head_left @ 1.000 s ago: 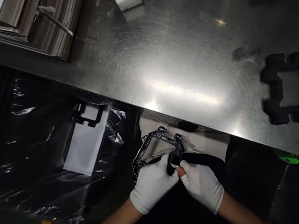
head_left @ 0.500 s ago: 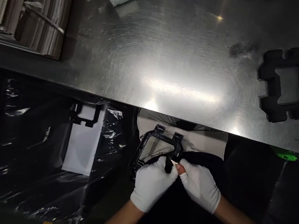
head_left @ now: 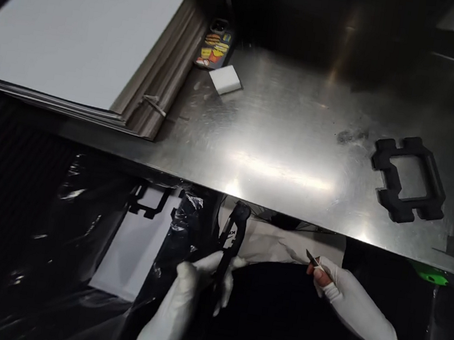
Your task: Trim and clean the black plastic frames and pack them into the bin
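My left hand (head_left: 180,304), in a white glove, holds a black plastic frame (head_left: 236,233) below the table edge. The frame is turned nearly edge-on, with the fingers behind it and the thumb apart from it. Off to the right, my right hand (head_left: 345,291) pinches a small knife blade (head_left: 313,258) between bare thumb and finger; the rest of that hand is gloved. The blade points up and left, away from the frame. Another black frame (head_left: 389,187) lies flat on the metal table (head_left: 283,127).
A tied stack of cardboard sheets (head_left: 73,30) stands at the table's left. Beside it are a phone in a patterned case (head_left: 214,47) and a small white block (head_left: 225,80). Below left, a bag of black plastic (head_left: 68,249) holds a white sheet (head_left: 130,258) and black frames (head_left: 150,202).
My hands have moved apart. The left has tipped the frame from face-on to nearly edge-on, and the right has drawn the blade away to the right. The view has shifted left and up.
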`<state>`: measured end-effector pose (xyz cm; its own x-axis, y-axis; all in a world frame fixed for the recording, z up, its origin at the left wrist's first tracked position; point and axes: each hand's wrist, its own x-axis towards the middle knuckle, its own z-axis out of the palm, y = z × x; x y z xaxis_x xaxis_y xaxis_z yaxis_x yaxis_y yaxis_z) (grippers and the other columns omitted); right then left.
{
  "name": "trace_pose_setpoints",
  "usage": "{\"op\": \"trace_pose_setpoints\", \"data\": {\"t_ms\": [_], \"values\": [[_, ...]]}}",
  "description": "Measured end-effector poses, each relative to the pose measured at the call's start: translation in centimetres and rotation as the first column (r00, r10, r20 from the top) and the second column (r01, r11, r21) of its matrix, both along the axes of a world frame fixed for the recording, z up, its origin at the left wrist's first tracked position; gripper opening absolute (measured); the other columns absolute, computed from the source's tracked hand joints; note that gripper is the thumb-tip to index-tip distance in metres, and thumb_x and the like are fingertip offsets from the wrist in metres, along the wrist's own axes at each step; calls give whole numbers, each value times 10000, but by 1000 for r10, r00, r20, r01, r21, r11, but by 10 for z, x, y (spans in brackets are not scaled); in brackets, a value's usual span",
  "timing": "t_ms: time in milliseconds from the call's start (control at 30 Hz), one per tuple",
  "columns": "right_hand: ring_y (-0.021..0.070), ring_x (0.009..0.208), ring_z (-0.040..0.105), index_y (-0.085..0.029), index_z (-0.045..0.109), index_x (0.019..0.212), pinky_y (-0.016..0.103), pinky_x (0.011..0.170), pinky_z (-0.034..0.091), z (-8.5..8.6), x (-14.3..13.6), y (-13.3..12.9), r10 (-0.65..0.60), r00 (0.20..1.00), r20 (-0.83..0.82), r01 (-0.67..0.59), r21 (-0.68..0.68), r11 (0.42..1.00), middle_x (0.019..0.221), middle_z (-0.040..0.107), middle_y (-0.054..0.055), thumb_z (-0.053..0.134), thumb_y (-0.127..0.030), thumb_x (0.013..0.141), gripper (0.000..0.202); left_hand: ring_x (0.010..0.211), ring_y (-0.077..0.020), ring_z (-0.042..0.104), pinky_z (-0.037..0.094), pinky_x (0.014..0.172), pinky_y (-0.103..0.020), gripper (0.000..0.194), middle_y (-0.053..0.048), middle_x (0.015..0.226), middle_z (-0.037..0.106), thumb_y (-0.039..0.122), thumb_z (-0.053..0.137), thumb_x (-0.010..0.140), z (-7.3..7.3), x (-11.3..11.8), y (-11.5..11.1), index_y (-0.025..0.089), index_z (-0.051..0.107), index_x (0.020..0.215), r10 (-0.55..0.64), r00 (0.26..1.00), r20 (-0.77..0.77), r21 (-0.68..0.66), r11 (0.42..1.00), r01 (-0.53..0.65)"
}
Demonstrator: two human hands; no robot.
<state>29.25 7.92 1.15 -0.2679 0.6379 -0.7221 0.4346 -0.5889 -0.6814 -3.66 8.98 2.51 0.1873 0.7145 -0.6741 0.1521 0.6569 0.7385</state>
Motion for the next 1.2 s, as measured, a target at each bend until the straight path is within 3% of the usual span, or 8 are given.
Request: {"op": "trace_pose_setpoints", "data": {"t_ms": [133,267,567,700,800,933,1067,1200], "values": [[186,791,529,-259,614,1001,323,742,452,20,-18,14,-3,999,-42,7,97,995,859,573,-6,347,-711,1135,542,701,-174,551,501,632,-290,516,-14,811,637,678,829,817,17,13,13,210,635,914,-174,974,-144,165,966,197],[168,721,538,-250,602,959,309,690,428,30,-50,17,150,982,-118,-127,182,975,801,583,-18,335,-679,1150,540,925,-249,714,607,848,-370,311,-56,1050,775,343,753,867,21,30,15,224,715,1152,-198,949,-244,199,948,248],[189,771,592,-258,505,888,338,726,484,28,-74,13,247,965,-94,-215,264,940,869,643,-2,318,-623,1166,496,974,-255,732,600,876,-364,296,-47,1022,762,310,717,882,22,34,5,223,707,1165,-179,936,-304,108,969,220],[242,931,680,-291,592,1012,370,819,568,32,-25,17,73,993,95,-96,262,960,1030,708,43,379,-657,1136,441,567,-110,487,410,545,-254,355,29,764,559,474,727,928,35,-6,5,196,684,1144,-134,973,189,81,989,120],[227,796,670,-276,589,962,352,729,553,39,13,38,-89,958,273,2,305,952,864,684,27,421,-716,1104,492,437,-56,305,259,477,-251,494,84,648,396,616,662,979,44,-20,32,173,677,1197,-103,814,572,123,992,40],[215,778,672,-250,657,1097,332,695,506,45,15,88,-198,834,516,-117,515,849,886,719,38,400,-501,1158,364,440,-66,352,300,516,-274,325,85,627,363,459,660,990,40,14,103,142,670,1061,-66,823,564,232,969,-81],[209,846,674,-160,668,1278,318,717,515,32,-25,127,-47,728,684,-467,546,696,1091,730,109,397,-263,1152,316,414,-69,328,229,486,-277,289,88,609,380,417,653,960,29,60,157,136,640,1024,-96,840,535,209,978,-21],[208,762,667,-171,674,1313,328,641,484,19,-60,134,163,627,762,-668,417,616,1053,731,84,321,-270,1188,388,437,-73,346,251,505,-276,306,85,598,398,448,678,947,29,71,167,152,609,985,-145,864,483,199,979,52]]}}
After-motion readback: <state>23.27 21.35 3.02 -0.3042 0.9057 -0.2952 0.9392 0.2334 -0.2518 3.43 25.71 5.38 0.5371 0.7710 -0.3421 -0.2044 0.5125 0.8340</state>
